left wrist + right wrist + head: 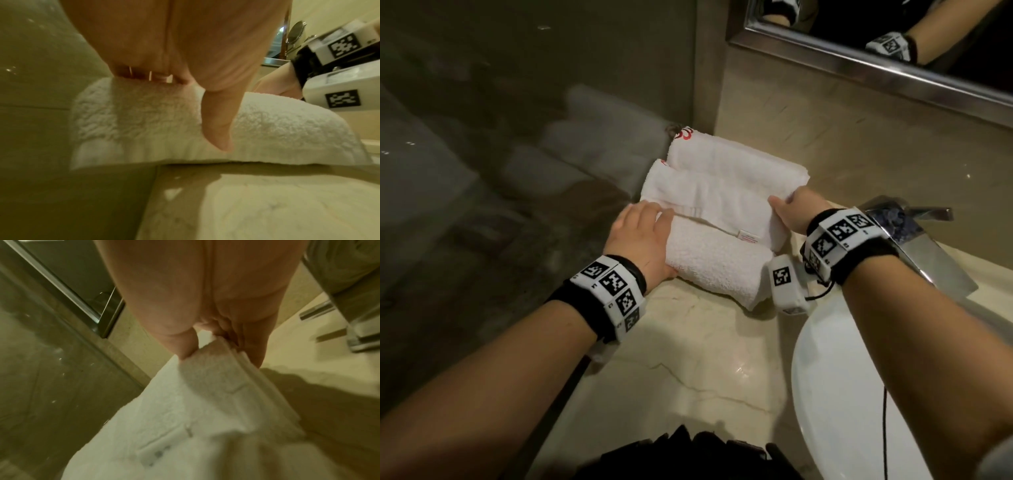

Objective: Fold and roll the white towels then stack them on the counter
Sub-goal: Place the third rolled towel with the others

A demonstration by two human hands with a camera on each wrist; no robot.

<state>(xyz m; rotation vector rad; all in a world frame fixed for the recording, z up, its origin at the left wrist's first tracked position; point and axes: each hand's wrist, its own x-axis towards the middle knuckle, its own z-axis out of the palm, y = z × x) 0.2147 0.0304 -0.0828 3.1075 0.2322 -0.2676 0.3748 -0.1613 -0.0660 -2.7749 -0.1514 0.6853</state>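
Note:
Three rolled white towels lie side by side in the corner of the marble counter. The far roll shows a red logo, and the middle roll has a small label. My left hand wraps the left end of the nearest roll. In the left wrist view its thumb lies on the near face of that roll with the fingers over the top. My right hand pinches the right end of the middle roll, thumb on top and fingers behind it.
A glass wall closes the left side and reflects the rolls. A white basin sits at the lower right with a chrome faucet behind my right wrist. A framed mirror hangs above the back wall.

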